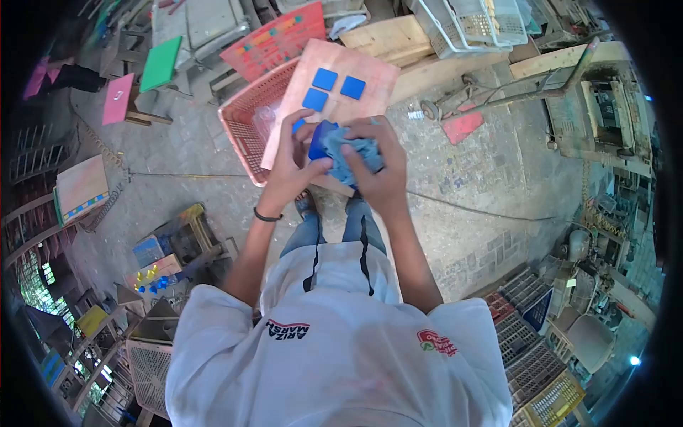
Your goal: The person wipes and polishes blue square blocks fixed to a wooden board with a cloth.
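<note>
My left hand [290, 160] is closed around the edge of a dark blue flat piece [321, 140], its kind partly hidden by the fingers. My right hand [384, 164] grips a crumpled light blue cloth [356, 153] that presses against this blue piece. Both hands meet in front of my body, above a pinkish wooden board [384, 71]. Three blue square tiles lie on the board: one tile [325, 78] at the top, a second tile [352, 87] to its right and a third tile [315, 99] below. Another bit of blue [298, 126] shows beside my left fingers.
Under the board stands a red plastic crate [238, 132]. White baskets [462, 28] sit at the back right, and a red piece [463, 127] lies on the floor. Stacked crates [530, 356] stand at the lower right. Pink [117, 98] and green panels [161, 64] are at the left.
</note>
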Demonstrator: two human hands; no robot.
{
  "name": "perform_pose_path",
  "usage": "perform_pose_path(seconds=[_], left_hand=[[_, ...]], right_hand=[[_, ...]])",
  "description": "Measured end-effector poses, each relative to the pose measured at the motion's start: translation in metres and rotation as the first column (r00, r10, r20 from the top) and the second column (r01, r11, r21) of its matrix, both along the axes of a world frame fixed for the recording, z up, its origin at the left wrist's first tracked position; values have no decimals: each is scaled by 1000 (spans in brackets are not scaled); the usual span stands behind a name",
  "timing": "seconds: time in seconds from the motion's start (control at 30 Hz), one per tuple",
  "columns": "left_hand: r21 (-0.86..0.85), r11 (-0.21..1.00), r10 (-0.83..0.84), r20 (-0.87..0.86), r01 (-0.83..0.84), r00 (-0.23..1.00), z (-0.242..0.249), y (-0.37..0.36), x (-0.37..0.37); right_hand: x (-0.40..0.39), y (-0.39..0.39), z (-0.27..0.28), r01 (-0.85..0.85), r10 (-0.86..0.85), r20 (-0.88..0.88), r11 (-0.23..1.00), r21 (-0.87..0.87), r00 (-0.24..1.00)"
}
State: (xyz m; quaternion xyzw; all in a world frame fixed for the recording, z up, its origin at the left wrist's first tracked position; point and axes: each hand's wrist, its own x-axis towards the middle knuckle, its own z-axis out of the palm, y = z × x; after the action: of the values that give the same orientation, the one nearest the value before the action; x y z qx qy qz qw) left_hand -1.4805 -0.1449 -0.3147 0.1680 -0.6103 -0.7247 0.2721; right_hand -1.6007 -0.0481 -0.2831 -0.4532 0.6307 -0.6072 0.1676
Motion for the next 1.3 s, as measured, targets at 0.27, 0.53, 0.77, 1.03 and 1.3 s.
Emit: perform_pose_path(seconds=[0.27, 0.53, 0.77, 1.03, 1.3], left_hand=[[215, 952, 221, 7, -217, 975, 68, 36, 64], [46, 999, -14, -183, 22, 983, 93, 28, 93], [-42, 982, 181, -11, -182, 983, 57, 24, 101], [126, 980, 179, -197, -156, 964, 66, -3, 100], [65, 952, 308, -206, -301, 929, 75, -4, 98]], right_hand=[[101, -27, 62, -38, 4, -224, 988, -147, 975], [65, -28, 59, 184, -187, 7, 961, -206, 982], [127, -32, 76, -9, -73, -307, 965, -260, 949], [101, -40, 78, 72, -96, -153, 985, -155, 983], [91, -69, 32, 51, -85, -220, 987, -154, 972]])
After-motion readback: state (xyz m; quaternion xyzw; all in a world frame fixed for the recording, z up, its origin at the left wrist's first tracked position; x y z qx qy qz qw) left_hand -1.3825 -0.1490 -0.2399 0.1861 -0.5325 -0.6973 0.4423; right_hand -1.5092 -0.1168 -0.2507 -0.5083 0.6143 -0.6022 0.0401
